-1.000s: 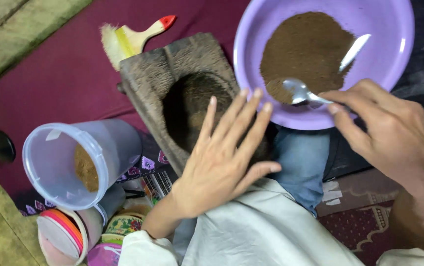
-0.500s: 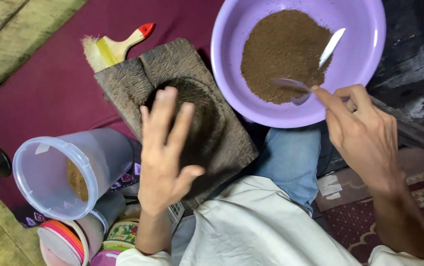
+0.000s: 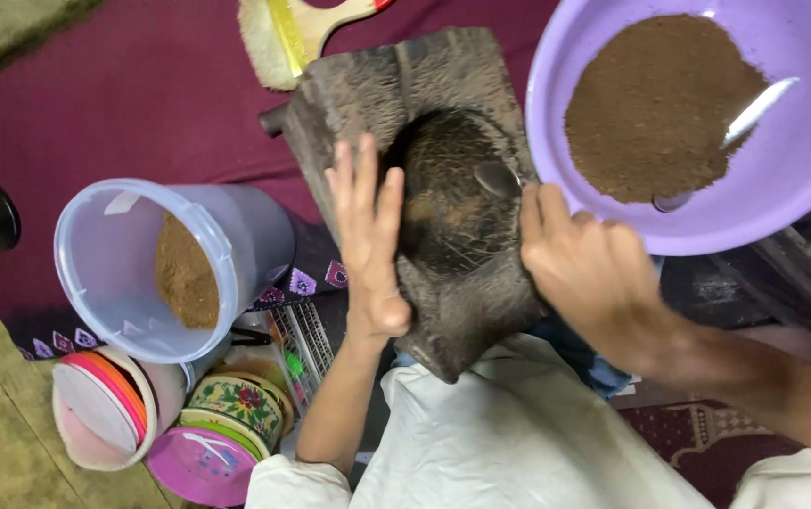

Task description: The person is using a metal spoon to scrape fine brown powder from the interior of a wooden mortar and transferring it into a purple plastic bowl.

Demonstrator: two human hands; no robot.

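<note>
Brown powder [image 3: 655, 108] in purple bowl [image 3: 801, 203] and clear tub [image 3: 141, 273]; flat fingers [image 3: 368, 203] on stone grinder [image 3: 452, 217].

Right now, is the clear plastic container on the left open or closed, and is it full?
Open and far from full. The clear plastic container lies tipped with no lid on its mouth; only a small heap of brown powder is inside.

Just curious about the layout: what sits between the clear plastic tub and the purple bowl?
In the head view, the dark carved wooden block lies between the clear tub and the purple bowl, with the left hand and right hand on it.
</note>
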